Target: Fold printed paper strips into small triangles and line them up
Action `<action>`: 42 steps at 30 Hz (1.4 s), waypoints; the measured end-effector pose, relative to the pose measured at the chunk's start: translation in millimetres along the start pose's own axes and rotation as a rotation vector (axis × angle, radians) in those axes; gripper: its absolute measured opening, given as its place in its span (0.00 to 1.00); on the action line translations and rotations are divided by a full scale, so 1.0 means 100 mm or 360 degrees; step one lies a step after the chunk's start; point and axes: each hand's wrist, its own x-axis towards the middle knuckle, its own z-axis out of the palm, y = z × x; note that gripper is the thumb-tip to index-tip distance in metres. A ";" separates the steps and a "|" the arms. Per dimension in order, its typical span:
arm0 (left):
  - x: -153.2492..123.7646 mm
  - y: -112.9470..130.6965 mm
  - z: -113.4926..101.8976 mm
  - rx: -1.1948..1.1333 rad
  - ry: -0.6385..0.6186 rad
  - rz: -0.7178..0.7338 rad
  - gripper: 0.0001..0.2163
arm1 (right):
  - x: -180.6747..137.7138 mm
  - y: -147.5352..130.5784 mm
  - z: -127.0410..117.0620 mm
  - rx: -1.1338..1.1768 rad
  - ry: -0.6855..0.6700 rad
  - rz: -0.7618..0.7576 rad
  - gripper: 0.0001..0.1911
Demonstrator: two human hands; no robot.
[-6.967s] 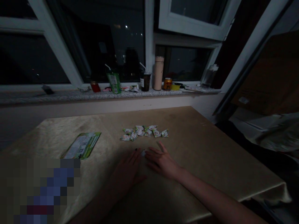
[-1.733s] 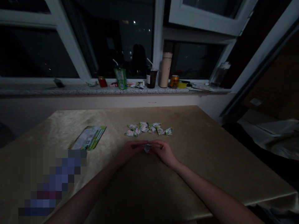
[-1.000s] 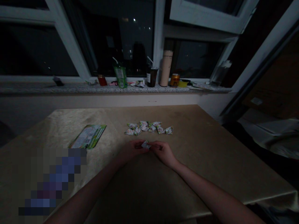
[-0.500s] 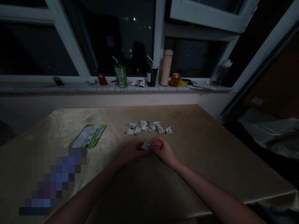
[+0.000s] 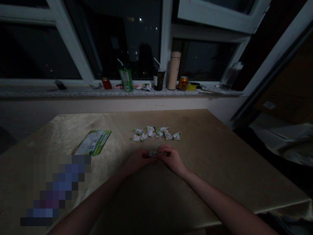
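My left hand (image 5: 137, 160) and my right hand (image 5: 173, 160) meet over the middle of the table. Between their fingertips is one small wrapped candy (image 5: 152, 153) in a white and green wrapper, partly covered by the fingers. Both hands are closed on it, left fingers at its left side and right thumb and fingers pinching its right side. Just beyond my hands, several similar wrapped candies (image 5: 151, 131) lie in a loose cluster. A flat green and white packet (image 5: 94, 142) rests on the table to the left of my left hand.
The table (image 5: 220, 176) has a shiny beige cover. A blurred-out bluish object (image 5: 58, 186) lies at the near left. Along the windowsill stand a green cup (image 5: 126, 80), a dark cup (image 5: 158, 80) with a straw, a pink flask (image 5: 174, 71) and small jars.
The right fingers have come down slightly and closed in more on the candy. Less of its wrapper shows now. The cluster and the packet stay where they were.
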 end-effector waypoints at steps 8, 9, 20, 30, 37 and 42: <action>-0.01 -0.03 -0.02 0.0133 -0.0065 -0.0006 0.13 | 0.01 -0.04 -0.04 -0.0253 -0.0172 -0.0082 0.07; -0.01 -0.03 -0.02 0.0141 -0.0085 -0.0008 0.14 | 0.00 -0.04 -0.04 -0.0280 -0.0220 -0.0086 0.08; -0.06 0.02 -0.03 0.0194 -0.0255 0.0013 0.14 | -0.02 -0.13 -0.08 -0.0879 -0.0632 -0.0511 0.17; -0.11 0.13 0.06 0.0339 0.0161 0.0173 0.18 | 0.00 -0.03 -0.07 -0.1092 -0.0507 -0.0296 0.14; -0.44 0.36 0.35 0.1034 0.0386 0.0413 0.16 | -0.03 -0.06 -0.09 -0.1541 -0.0490 -0.0347 0.13; -0.61 0.36 0.63 0.1567 0.0298 0.0498 0.24 | -0.01 -0.05 -0.12 -0.1721 -0.0482 -0.0339 0.15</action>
